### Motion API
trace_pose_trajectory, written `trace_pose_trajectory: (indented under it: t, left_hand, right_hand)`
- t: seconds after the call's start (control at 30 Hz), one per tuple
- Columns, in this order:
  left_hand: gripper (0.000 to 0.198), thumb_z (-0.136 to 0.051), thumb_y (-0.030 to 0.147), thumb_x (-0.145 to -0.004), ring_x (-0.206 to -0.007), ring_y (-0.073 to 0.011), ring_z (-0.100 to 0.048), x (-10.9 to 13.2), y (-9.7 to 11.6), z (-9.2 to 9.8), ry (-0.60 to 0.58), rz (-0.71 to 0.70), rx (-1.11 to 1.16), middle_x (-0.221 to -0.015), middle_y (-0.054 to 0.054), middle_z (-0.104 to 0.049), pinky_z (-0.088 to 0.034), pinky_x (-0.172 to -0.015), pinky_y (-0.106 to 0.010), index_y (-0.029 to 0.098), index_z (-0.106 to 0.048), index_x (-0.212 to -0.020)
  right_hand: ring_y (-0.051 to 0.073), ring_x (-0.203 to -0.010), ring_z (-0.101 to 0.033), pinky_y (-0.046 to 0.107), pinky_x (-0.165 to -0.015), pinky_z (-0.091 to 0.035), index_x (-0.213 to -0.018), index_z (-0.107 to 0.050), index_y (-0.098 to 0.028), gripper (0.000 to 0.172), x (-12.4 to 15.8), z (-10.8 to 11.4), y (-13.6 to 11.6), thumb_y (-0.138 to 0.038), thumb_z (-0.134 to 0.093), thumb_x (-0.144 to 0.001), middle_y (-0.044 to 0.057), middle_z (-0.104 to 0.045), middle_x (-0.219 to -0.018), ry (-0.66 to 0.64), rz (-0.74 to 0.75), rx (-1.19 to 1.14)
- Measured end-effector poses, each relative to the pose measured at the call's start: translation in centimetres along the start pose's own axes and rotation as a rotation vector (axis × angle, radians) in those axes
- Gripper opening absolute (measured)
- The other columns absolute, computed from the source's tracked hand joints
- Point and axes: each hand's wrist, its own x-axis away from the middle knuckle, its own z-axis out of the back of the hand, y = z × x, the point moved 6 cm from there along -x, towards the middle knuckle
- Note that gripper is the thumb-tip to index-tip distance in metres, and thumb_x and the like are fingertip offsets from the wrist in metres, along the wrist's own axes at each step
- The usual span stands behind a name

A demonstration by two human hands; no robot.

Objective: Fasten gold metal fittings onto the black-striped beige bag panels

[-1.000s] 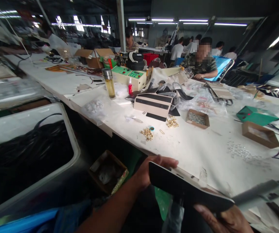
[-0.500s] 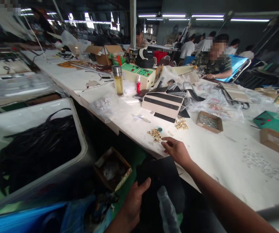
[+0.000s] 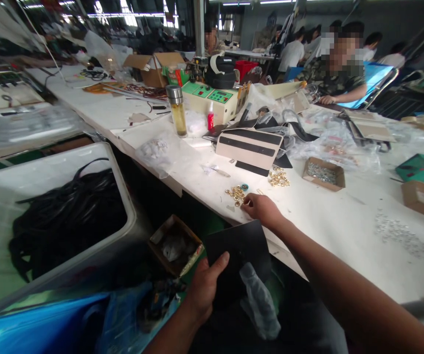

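Observation:
My left hand (image 3: 203, 285) grips a flat black panel (image 3: 237, 250) below the table's near edge, thumb over its face. My right hand (image 3: 260, 208) reaches onto the white table (image 3: 326, 221), fingers curled and pinching at a small pile of gold rings (image 3: 236, 192); what the fingertips hold is too small to make out. A second pile of gold rings (image 3: 279, 179) lies a little further right. A beige panel with black stripes (image 3: 249, 145) stands just behind the piles.
A white bin of black straps (image 3: 64, 216) stands at the left, an open cardboard box (image 3: 175, 244) on the floor below the table. A bottle (image 3: 178, 110), a green-topped machine (image 3: 212, 101), small boxes of parts (image 3: 323, 173) and plastic bags crowd the table. Other people sit beyond.
My right hand let go of the black panel and reached out to the gold rings. My left hand keeps the panel, now lower, below the table edge.

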Motion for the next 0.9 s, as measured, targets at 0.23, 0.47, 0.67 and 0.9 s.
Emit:
trace_pose_trajectory:
  t: [0.23, 0.47, 0.67, 0.9]
  left_hand:
    - [0.057, -0.09, 0.047, -0.076, -0.109, -0.0339, -0.076, 1.4, 1.8, 0.1, 0.082, -0.141, -0.104, -0.112, -0.011, -0.082, -0.061, -0.101, -0.046, 0.018, -0.077, -0.123]
    - [0.053, -0.088, 0.046, -0.078, -0.113, -0.0346, -0.075, 2.8, 1.7, 0.5, 0.138, -0.191, -0.169, -0.115, -0.012, -0.081, -0.058, -0.105, -0.046, 0.016, -0.078, -0.12]
    - [0.055, -0.088, 0.051, -0.077, -0.106, -0.0342, -0.077, 3.4, 1.8, 0.5, 0.192, -0.202, -0.235, -0.107, -0.011, -0.082, -0.058, -0.103, -0.045, 0.015, -0.079, -0.119]
    - [0.05, -0.076, 0.053, -0.09, -0.12, -0.0323, -0.071, 3.5, 2.6, -2.5, 0.119, -0.426, -0.63, -0.122, -0.009, -0.079, -0.053, -0.108, -0.036, 0.016, -0.077, -0.124]
  right_hand:
    - [0.021, -0.085, -0.069, 0.028, -0.067, -0.044, -0.098, -0.081, -0.024, 0.017, -0.4, 1.1, 0.3, -0.035, -0.069, -0.091, 0.007, -0.078, -0.1, -0.058, 0.0, 0.085]
    - [0.027, -0.089, -0.07, 0.032, -0.076, -0.047, -0.087, -0.079, -0.02, 0.011, -0.2, 1.8, -1.2, -0.023, -0.069, -0.084, 0.011, -0.077, -0.094, -0.03, 0.099, 0.117]
    - [0.023, -0.082, -0.071, 0.031, -0.076, -0.05, -0.089, -0.077, -0.021, 0.013, 2.9, 4.0, -1.1, -0.026, -0.066, -0.089, 0.006, -0.077, -0.089, 0.08, 0.102, -0.068]
    - [0.017, -0.07, -0.067, 0.026, -0.064, -0.053, -0.087, -0.075, -0.021, 0.02, 17.3, 5.7, -0.7, -0.039, -0.071, -0.094, 0.002, -0.074, -0.08, 0.327, 0.167, -0.837]
